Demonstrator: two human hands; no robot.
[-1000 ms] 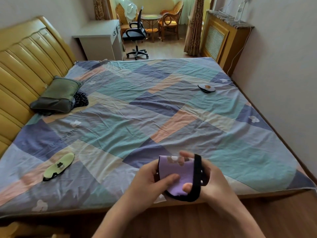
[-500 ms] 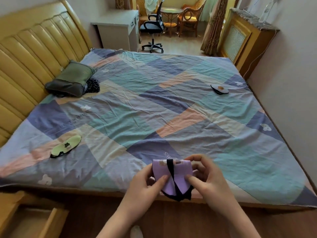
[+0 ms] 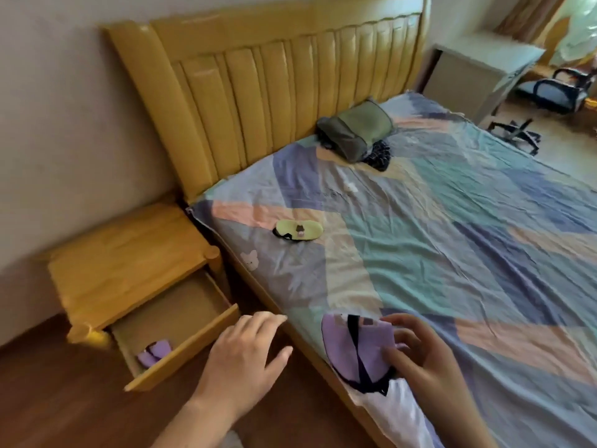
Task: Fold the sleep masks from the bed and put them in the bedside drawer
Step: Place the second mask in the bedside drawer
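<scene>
Swung left since half a second ago: bedside cabinet [image 3: 129, 263] and its pulled-out drawer [image 3: 181, 331] now in full view at the left, against only a corner of them before. Inside the drawer, near its front left corner, a folded purple sleep mask [image 3: 154, 350] already lying.

Left hand [image 3: 245, 354] now off the mask, where both hands pinched it before; fingers spread apart and holding nothing, hovering over the floor [image 3: 64, 399] between the drawer front and the bed's near edge.

Further back, close to the bed's left edge and near the headboard corner, a green sleep mask [image 3: 299, 229] lying flat and unfolded on the bed [image 3: 452, 253], well apart from both hands.

Right hand [image 3: 420, 360] closed on the folded purple mask [image 3: 355, 347], thumb on top and fingers curled at its right side. Mask held just over the bed's near edge, immediately left of the right hand's palm, its black strap [image 3: 357, 350] running down the middle and looping out below. Left hand just beside the mask but apart from it.

Toward the headboard [image 3: 274, 92], a dark green pillow [image 3: 355, 129] resting on the bed beside a dark patterned cloth [image 3: 379, 155]. At the far right, an office chair [image 3: 546, 98] on the floor beyond the bed's far edge, next to a pale desk [image 3: 478, 69].
</scene>
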